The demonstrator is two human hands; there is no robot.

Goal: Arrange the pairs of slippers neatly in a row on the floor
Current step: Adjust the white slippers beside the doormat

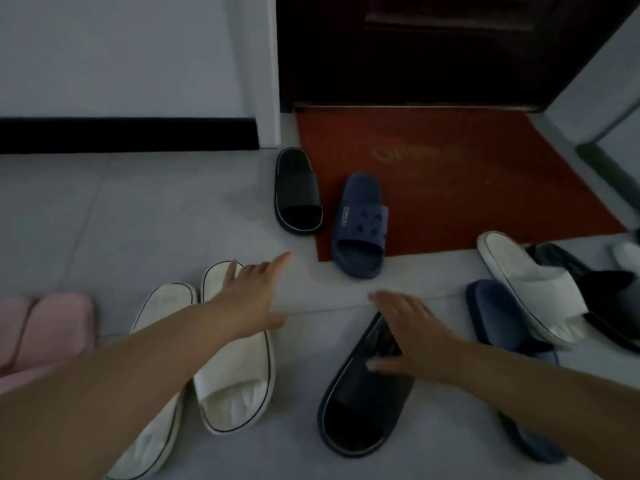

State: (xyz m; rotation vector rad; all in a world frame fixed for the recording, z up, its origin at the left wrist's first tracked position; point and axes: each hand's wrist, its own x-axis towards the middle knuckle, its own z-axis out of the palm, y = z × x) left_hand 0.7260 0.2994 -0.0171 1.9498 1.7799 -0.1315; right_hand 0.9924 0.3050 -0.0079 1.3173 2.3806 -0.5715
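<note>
A pair of white slippers [235,375] lies side by side at lower left, with pink slippers [52,327] at the left edge. My left hand [252,292] reaches forward above the white pair, fingers spread, holding nothing. My right hand [412,337] rests open on a black slipper [360,407] lying at an angle. Another black slipper [298,192] and a navy slipper [360,226] sit farther ahead. At right, a white slipper [530,285] lies over a navy slipper [498,317] and a dark one [609,296].
A red doormat [467,181] lies before a dark door [433,46]. A white wall with black skirting [121,133] runs at the back left. Grey floor tiles [156,220] stretch between the wall and the slippers.
</note>
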